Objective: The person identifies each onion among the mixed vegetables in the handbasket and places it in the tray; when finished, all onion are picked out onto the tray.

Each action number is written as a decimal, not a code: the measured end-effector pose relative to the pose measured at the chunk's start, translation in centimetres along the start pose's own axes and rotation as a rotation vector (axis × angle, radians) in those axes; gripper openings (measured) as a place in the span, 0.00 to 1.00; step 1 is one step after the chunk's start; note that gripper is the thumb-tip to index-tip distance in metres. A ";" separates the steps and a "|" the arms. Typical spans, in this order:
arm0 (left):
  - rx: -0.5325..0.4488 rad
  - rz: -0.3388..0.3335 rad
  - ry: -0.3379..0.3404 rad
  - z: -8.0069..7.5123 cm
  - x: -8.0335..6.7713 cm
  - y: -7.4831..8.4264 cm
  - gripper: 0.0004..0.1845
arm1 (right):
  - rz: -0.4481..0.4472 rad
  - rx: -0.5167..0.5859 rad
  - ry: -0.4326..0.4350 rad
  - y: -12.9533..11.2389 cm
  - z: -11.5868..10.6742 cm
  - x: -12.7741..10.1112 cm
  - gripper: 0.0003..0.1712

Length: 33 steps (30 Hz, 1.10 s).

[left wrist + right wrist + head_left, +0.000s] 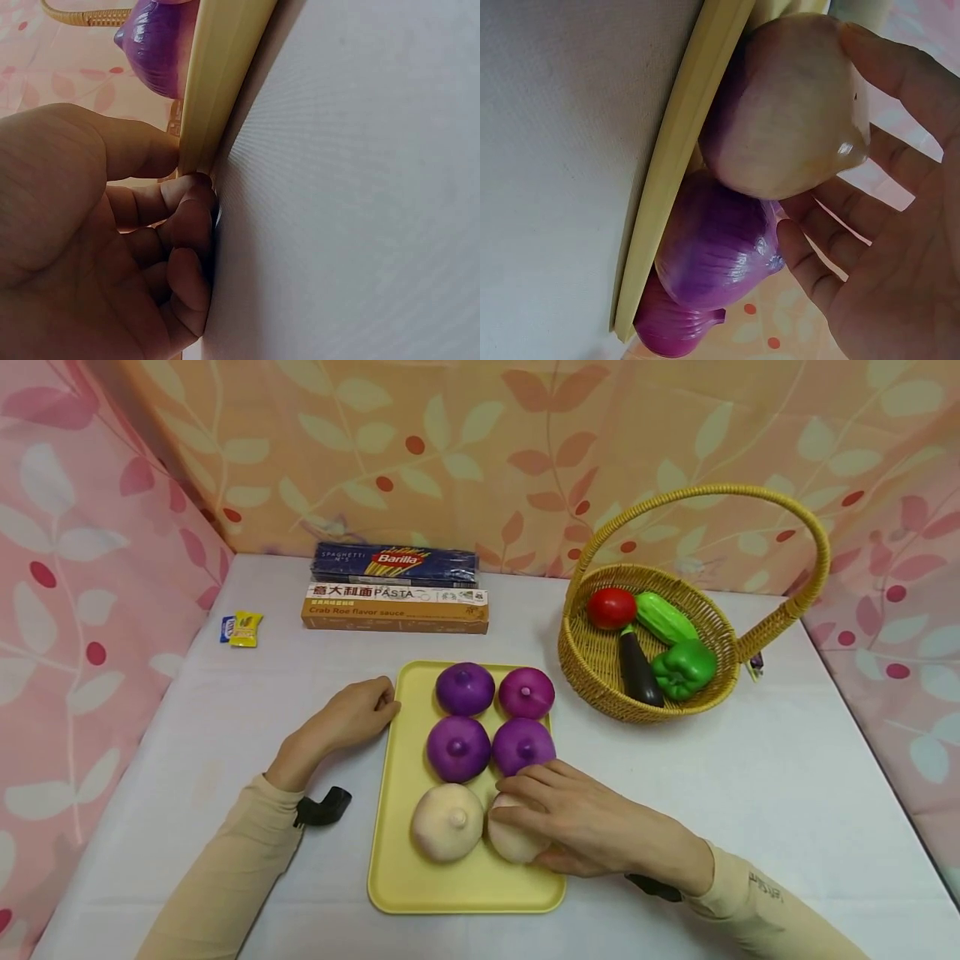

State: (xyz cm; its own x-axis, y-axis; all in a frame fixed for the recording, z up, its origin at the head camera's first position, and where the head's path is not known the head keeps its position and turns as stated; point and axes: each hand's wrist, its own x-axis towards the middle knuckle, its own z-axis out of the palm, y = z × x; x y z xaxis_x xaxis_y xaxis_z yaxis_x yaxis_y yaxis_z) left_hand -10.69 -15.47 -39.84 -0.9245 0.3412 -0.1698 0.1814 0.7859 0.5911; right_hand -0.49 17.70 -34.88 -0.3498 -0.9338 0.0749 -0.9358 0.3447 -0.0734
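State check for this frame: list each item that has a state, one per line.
left hand: curled, knuckles against the tray's left edge
right hand: fingers laid over the white onion on the right
tray: flat on the table, six onions on it
white onion: on the tray, under the right hand
basket: upright, four vegetables inside
pasta boxes: closed, lying flat
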 end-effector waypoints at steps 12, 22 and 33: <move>-0.016 -0.024 -0.007 0.1 -0.1 -0.1 0.07 | -0.021 0.002 0.015 -0.1 -0.1 0.1 0.44; -0.011 -0.014 0.004 0.2 0.1 -0.2 0.07 | 0.011 0.037 0.061 0.4 -0.1 0.5 0.33; -0.017 -0.024 -0.014 0.1 -0.2 0.1 0.08 | 0.155 0.096 0.298 2.9 -2.8 0.6 0.25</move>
State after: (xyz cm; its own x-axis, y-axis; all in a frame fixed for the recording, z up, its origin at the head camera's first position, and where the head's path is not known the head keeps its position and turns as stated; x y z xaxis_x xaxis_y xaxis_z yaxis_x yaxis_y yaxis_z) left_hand -10.40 -15.39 -39.85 -0.9236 0.3299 -0.1951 0.1535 0.7848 0.6005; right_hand -3.52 18.45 -32.30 -0.4978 -0.7972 0.3414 -0.8673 0.4564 -0.1988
